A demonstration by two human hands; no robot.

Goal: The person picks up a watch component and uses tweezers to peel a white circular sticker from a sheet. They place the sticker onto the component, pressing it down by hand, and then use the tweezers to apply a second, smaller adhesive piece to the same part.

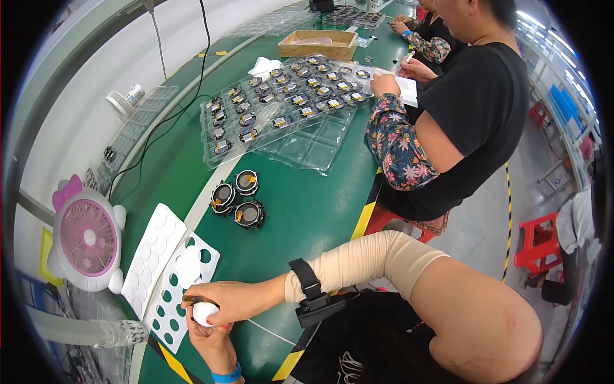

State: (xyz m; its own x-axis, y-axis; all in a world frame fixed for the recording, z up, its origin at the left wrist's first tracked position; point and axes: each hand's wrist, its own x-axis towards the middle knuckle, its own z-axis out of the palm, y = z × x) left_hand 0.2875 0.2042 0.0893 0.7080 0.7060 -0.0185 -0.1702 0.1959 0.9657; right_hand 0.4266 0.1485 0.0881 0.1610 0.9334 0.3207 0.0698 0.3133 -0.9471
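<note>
My right hand (238, 301), its arm in a beige sleeve with a black wrist strap, meets my left hand (211, 345), which wears a blue wristband. Between them is a small round part (204, 312) with a white disc on its face and a dark amber piece at its upper edge. Fingers of both hands close around it; most of its rim is hidden. Just beyond lies a white sticker sheet (167, 313) with round cut-outs, several loose white discs (188, 265) on it. A second sheet (153, 256) of whole round stickers adjoins it.
Three round black modules (248, 214) with amber tabs stand on the green bench. Farther off is a clear tray (281, 105) filled with parts. A pink-and-white fan (88, 237) stands left. A co-worker (476, 109) sits at the right edge, with a cardboard box (318, 45) beyond.
</note>
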